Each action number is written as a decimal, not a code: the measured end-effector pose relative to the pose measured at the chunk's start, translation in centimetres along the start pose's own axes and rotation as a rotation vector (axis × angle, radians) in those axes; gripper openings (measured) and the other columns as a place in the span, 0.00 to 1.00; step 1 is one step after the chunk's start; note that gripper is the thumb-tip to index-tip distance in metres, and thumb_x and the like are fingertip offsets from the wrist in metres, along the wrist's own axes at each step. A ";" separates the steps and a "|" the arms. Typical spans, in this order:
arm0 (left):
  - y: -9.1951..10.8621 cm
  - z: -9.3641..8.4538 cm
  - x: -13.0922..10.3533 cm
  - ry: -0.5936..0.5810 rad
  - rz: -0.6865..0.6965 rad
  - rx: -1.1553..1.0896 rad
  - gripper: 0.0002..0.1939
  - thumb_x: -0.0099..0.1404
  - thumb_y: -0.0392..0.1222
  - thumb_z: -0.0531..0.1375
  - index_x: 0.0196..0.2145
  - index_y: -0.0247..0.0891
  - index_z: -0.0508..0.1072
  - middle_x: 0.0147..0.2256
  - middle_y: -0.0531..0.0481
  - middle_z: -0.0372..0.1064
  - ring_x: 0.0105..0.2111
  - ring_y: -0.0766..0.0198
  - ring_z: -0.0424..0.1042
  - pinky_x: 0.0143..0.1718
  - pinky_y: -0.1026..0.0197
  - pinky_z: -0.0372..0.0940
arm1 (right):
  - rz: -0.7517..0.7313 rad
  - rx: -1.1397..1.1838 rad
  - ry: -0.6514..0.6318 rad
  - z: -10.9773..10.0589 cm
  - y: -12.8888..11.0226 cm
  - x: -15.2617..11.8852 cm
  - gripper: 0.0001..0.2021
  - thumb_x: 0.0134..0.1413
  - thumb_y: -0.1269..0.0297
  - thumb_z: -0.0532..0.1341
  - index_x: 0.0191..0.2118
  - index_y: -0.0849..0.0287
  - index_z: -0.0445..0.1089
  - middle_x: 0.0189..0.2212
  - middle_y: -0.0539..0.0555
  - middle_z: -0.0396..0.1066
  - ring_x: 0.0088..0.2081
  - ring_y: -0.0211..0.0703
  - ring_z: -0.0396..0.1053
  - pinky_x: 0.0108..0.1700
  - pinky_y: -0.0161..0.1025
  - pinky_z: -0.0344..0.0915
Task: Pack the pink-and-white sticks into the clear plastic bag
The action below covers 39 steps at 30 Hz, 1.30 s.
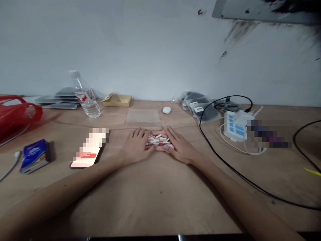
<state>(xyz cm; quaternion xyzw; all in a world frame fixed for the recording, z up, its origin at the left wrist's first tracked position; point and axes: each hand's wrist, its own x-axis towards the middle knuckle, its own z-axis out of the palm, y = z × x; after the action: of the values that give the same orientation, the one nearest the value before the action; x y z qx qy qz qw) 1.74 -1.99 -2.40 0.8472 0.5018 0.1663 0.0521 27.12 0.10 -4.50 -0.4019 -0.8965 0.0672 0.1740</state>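
Note:
In the middle of the table lies a small pink case (158, 148), its contents uncovered. Inside it are several short sticks (155, 141), white and orange-brown, some in a row and some crossing at angles; their kind is too small to tell. My left hand (138, 145) holds the case's left end, fingers along the far side and thumb at the near side. At the right end, my right hand (181, 147) grips it the same way, its thumb by a small round pale spot. Both hands cover the ends of the case.
Behind the case lie a clear plastic sheet (142, 115) and a white earbud case (167, 110). Leftward are a lit phone (86, 160), a tissue pack (35, 155) and a water bottle (86, 97). A power strip (233, 127) and black cable (225, 162) lie right.

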 end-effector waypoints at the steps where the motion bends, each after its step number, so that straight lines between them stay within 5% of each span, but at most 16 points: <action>1: -0.1 -0.1 -0.1 -0.005 0.004 0.003 0.28 0.69 0.56 0.53 0.61 0.37 0.62 0.61 0.38 0.61 0.64 0.41 0.54 0.63 0.39 0.52 | 0.005 -0.029 0.001 0.1 0.0 0.0 0.39 0.69 0.43 0.47 0.74 0.64 0.36 0.73 0.67 0.40 0.72 0.62 0.41 0.68 0.63 0.49; 8: -0.6 0.3 0.2 0.012 0.038 -0.020 0.27 0.71 0.56 0.52 0.61 0.38 0.62 0.58 0.39 0.64 0.59 0.46 0.61 0.60 0.43 0.58 | 0.061 -0.111 -0.050 0.6 0.2 -0.1 0.41 0.69 0.42 0.41 0.74 0.69 0.34 0.72 0.72 0.43 0.72 0.63 0.43 0.68 0.63 0.50; 16: -0.1 1.3 0.2 0.059 -0.016 0.061 0.34 0.71 0.61 0.50 0.64 0.34 0.58 0.62 0.34 0.58 0.67 0.37 0.48 0.63 0.35 0.49 | 0.046 -0.073 -0.030 0.1 0.2 0.0 0.39 0.69 0.42 0.43 0.73 0.67 0.37 0.70 0.71 0.49 0.70 0.64 0.48 0.67 0.63 0.53; 21: 0.2 1.2 0.0 0.053 -0.031 0.050 0.34 0.71 0.60 0.49 0.65 0.32 0.57 0.62 0.35 0.58 0.66 0.37 0.49 0.63 0.37 0.52 | 0.036 0.026 0.005 0.1 0.7 0.2 0.37 0.70 0.44 0.43 0.73 0.66 0.41 0.68 0.71 0.53 0.68 0.63 0.54 0.65 0.64 0.55; 27: 0.3 1.2 0.3 0.065 0.042 -0.011 0.30 0.72 0.60 0.48 0.61 0.36 0.62 0.60 0.38 0.63 0.63 0.43 0.58 0.63 0.42 0.54 | -0.088 0.073 0.093 0.1 0.4 0.5 0.37 0.69 0.43 0.44 0.73 0.63 0.41 0.72 0.69 0.44 0.72 0.61 0.44 0.68 0.64 0.49; 36: 0.7 1.1 0.4 -0.038 -0.053 -0.047 0.40 0.74 0.63 0.37 0.70 0.27 0.48 0.70 0.32 0.44 0.71 0.41 0.40 0.68 0.36 0.40 | -0.156 -0.009 0.019 -1.0 -1.9 1.5 0.33 0.66 0.44 0.55 0.70 0.54 0.54 0.68 0.61 0.57 0.69 0.57 0.52 0.68 0.61 0.50; 39: 0.4 0.3 0.8 0.009 -0.048 -0.014 0.39 0.75 0.63 0.37 0.70 0.30 0.48 0.71 0.34 0.39 0.72 0.44 0.33 0.68 0.37 0.38 | -0.192 -0.061 0.005 -1.5 -1.5 1.6 0.32 0.65 0.44 0.57 0.69 0.51 0.56 0.67 0.60 0.60 0.67 0.58 0.56 0.67 0.61 0.53</action>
<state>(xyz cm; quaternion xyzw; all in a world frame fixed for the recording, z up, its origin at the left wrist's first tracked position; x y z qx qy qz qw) 2.57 -1.47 -2.37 0.8337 0.5212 0.1725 0.0598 25.63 0.29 -2.34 -0.3193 -0.9321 0.0219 0.1697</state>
